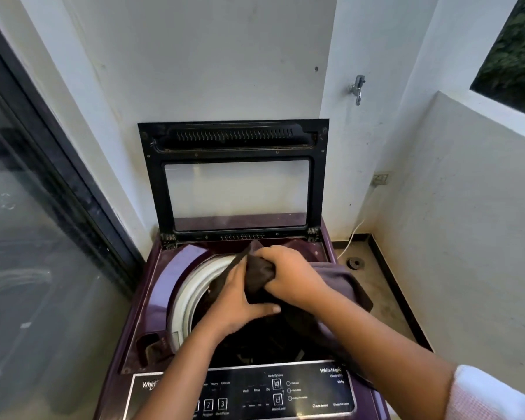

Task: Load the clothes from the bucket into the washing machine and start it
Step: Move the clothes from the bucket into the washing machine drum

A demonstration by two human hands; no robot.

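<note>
Gripping a dark brown garment (256, 277) between them, both hands hang close together over the open mouth of the washing machine (161, 286). The left hand (240, 298) has its fingers laid up along the cloth's left edge and its thumb hooked across the underside. The right hand (288, 277) is curled tightly round the bunched top of the same cloth, and the two hands almost touch. A greyer fold of fabric (340, 275) spreads from under the right hand and drapes over the machine's right edge; whether it is the same piece I cannot tell.

Directly below the hands, more dark clothes (264, 341) lie in the drum, whose white rim (188, 295) curves out to the left of the left hand. Beyond the hands the glass-paned lid (234, 140) stands upright against the wall. Nearer than the hands, under both forearms, runs the black control panel (255, 392). A pale pink sleeve (491, 395) covers the right upper arm. Up and to the right of the hands, a metal tap (358, 87) juts from the wall.
</note>
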